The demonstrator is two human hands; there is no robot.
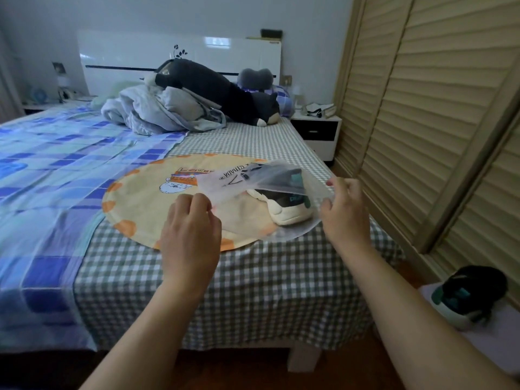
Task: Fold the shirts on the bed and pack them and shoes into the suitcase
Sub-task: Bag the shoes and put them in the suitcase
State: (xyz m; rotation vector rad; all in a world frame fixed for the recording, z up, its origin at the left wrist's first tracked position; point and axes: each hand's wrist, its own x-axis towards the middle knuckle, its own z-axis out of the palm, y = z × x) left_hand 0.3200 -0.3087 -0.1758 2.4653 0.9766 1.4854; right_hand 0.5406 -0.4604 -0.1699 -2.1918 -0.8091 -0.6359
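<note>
A white and dark sneaker (284,204) lies inside a translucent plastic bag (239,178) on a round yellow mat (146,204) near the foot of the bed. My left hand (191,220) pinches the bag's left edge. On the other side my right hand (344,209) pinches the right edge, so the bag's mouth is held apart around the shoe. A second sneaker (470,296), dark with teal trim, stands on a pale surface at the lower right, off the bed. No suitcase and no shirts can be made out in this view.
The bed has a green checked sheet (253,277) and a blue patchwork cover (50,175). Crumpled bedding (157,108) and a dark plush toy (225,94) lie by the headboard. A nightstand (318,130) and louvred wardrobe doors (422,108) stand on the right.
</note>
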